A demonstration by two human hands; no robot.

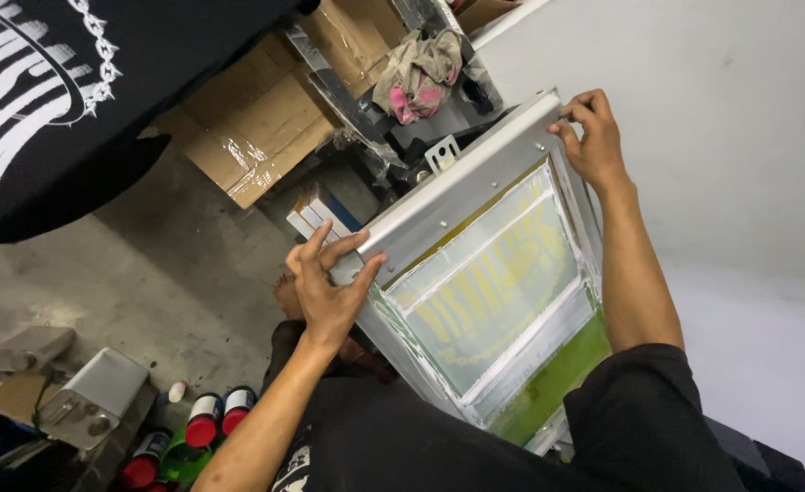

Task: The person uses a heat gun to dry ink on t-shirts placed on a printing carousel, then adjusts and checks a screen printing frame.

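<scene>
Both hands (329,292) (594,137) on aluminium screen-printing frame (457,196)

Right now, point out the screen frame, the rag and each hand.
screen frame (461,187), head view, top metal bar
rag (418,75), head view, middle of the crumpled cloth
left hand (329,290), head view, back of hand
right hand (592,138), head view, back of hand
</scene>
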